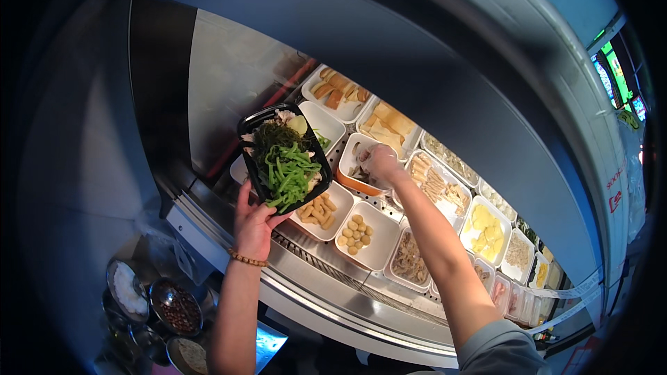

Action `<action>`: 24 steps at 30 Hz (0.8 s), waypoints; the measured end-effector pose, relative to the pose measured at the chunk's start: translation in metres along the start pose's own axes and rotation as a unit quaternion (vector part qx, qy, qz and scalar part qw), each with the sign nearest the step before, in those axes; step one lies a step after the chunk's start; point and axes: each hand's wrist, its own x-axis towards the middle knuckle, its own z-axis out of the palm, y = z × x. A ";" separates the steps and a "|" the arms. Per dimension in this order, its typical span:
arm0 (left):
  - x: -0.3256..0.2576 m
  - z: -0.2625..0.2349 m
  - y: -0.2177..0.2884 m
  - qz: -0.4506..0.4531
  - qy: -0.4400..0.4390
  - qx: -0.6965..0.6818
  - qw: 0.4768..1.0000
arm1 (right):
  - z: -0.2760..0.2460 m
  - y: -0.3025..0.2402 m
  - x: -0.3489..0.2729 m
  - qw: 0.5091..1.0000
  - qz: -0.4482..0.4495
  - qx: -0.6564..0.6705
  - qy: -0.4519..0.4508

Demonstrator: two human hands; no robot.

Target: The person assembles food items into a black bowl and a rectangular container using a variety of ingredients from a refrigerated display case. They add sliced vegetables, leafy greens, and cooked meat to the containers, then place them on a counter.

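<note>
A black rectangular tray (254, 179) is tilted in my left hand (255, 226), whose thumb and fingers grip its near edge. Chopped green vegetable stems (288, 170), dark shredded seaweed (274, 140) and a pale round slice (297, 123) fill it. To its right, my right hand (381, 164), in a thin clear glove, reaches down into a white container with an orange side (359, 186). Dark strips of food (360, 172) lie in that container. The fingertips are bent inward among them and partly hidden, so what they hold is unclear.
Food tubs line the chilled counter: small round balls (357, 232), tan sticks (319, 211), tofu sheets (386, 128), yellow slices (485, 231). A curved counter front (445, 62) rises beyond. Metal bowls, one with brown nuts or beans (178, 307), stand lower left.
</note>
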 end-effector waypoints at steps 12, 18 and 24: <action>-0.003 0.006 -0.005 -0.019 -0.017 -0.004 1.000 | 0.037 0.023 0.024 0.984 -0.174 0.011 0.035; 0.007 0.003 -0.015 -0.027 -0.015 0.009 0.999 | 0.033 0.012 0.011 0.968 -0.197 -0.011 0.156; 0.009 0.011 -0.025 -0.051 -0.017 0.020 0.998 | 0.037 0.025 0.029 0.992 -0.114 -0.049 0.018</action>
